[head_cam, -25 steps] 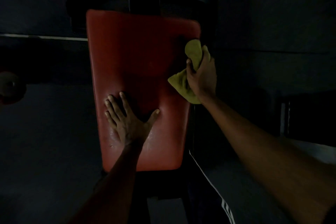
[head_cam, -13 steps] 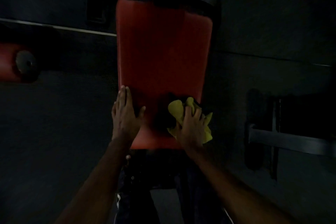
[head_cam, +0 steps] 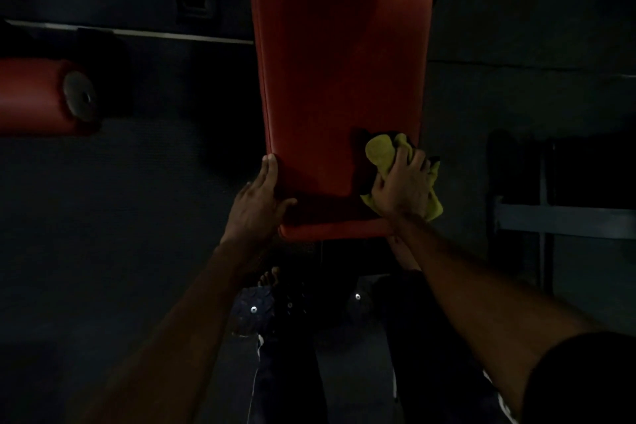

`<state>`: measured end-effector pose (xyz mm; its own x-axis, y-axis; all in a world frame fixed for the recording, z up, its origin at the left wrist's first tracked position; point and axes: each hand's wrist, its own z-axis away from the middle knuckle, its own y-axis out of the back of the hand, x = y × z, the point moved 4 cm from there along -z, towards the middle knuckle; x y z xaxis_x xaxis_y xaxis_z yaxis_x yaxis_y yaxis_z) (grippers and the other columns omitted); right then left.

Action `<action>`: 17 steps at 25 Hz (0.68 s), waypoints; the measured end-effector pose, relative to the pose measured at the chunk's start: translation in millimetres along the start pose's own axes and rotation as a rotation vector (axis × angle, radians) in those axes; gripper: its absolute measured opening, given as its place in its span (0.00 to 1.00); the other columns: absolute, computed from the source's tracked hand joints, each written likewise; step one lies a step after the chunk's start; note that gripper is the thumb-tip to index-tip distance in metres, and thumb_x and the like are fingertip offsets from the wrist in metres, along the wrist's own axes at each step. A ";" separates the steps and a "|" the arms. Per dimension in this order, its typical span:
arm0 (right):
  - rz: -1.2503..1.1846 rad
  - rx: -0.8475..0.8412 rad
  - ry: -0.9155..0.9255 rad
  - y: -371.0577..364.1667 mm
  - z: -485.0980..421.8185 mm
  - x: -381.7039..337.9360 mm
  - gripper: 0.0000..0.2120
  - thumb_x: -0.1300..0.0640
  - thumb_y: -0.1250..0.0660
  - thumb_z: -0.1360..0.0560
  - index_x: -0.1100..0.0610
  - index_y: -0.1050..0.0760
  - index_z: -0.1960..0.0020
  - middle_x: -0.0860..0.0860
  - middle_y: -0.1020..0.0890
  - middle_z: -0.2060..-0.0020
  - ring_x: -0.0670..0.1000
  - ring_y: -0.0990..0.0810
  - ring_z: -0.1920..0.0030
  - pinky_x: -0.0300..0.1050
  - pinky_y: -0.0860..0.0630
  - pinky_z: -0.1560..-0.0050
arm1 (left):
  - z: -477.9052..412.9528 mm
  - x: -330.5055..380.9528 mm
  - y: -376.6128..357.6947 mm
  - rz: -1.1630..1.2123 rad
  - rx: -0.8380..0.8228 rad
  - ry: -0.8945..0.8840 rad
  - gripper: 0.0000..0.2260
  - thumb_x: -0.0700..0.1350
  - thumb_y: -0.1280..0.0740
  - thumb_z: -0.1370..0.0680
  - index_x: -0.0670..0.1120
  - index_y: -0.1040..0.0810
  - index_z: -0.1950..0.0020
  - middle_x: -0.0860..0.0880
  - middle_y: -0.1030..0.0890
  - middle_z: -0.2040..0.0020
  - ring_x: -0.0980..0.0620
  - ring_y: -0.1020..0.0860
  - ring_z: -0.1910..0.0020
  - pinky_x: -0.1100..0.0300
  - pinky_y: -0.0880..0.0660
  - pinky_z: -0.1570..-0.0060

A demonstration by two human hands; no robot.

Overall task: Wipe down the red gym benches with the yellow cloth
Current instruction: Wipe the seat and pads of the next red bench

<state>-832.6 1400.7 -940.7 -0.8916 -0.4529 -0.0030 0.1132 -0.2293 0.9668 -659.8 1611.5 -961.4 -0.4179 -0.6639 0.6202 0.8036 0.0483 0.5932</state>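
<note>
Right hand [head_cam: 401,188] clutches the cloth [head_cam: 380,150] at the bench [head_cam: 337,79] pad's lower-right edge; left hand [head_cam: 256,203], fingers straight, braces its lower-left edge.

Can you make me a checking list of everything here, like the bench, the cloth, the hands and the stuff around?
Surface: red bench pad, smooth; it is too dim to make out any marks.
Job's things: yellow cloth, bunched up on the pad's near right corner.
Clutter: nothing seen.
Hands: left hand rests on the pad's near left edge, fingers straight; right hand grips the cloth and presses it on the pad.
Cables: thin pale line by the person's legs; too dark to tell what it is.
Surroundings: red roller pad at the left, grey metal frame at the right, dark floor.
</note>
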 end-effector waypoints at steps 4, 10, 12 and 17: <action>-0.009 0.017 0.017 -1.6 -1.8 2.5 0.31 0.50 0.32 0.27 0.61 0.34 0.28 0.63 0.29 0.37 0.69 0.27 0.39 0.68 0.35 0.34 | -1.4 2.6 1.0 0.021 0.001 0.002 0.43 0.52 0.30 0.21 0.45 0.57 0.17 0.42 0.50 0.18 0.40 0.39 0.22 0.40 0.35 0.27; -0.036 0.076 0.043 -6.9 -4.8 6.8 0.30 0.49 0.32 0.28 0.60 0.35 0.31 0.63 0.28 0.40 0.68 0.26 0.43 0.71 0.32 0.37 | 1.8 3.8 0.9 0.064 0.023 0.002 0.43 0.50 0.29 0.21 0.46 0.56 0.17 0.43 0.49 0.18 0.40 0.38 0.22 0.41 0.35 0.26; -0.049 0.084 0.046 -8.6 -3.7 8.7 0.30 0.48 0.33 0.29 0.60 0.35 0.31 0.63 0.28 0.40 0.68 0.26 0.43 0.72 0.32 0.37 | 2.1 4.4 1.8 0.076 0.012 0.009 0.43 0.51 0.30 0.21 0.47 0.57 0.17 0.44 0.50 0.18 0.42 0.40 0.22 0.42 0.36 0.25; -0.058 0.015 -0.050 0.9 -1.8 4.5 0.31 0.46 0.33 0.27 0.56 0.36 0.28 0.61 0.29 0.36 0.66 0.27 0.38 0.66 0.31 0.36 | -5.2 11.4 9.7 0.059 -0.068 0.046 0.41 0.51 0.32 0.19 0.50 0.57 0.17 0.49 0.50 0.17 0.44 0.36 0.23 0.50 0.39 0.25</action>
<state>-835.7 1396.9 -940.3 -0.9173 -0.3954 -0.0470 0.0542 -0.2408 0.9691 -654.6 1600.5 -951.2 -0.3508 -0.6947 0.6280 0.8537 0.0384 0.5193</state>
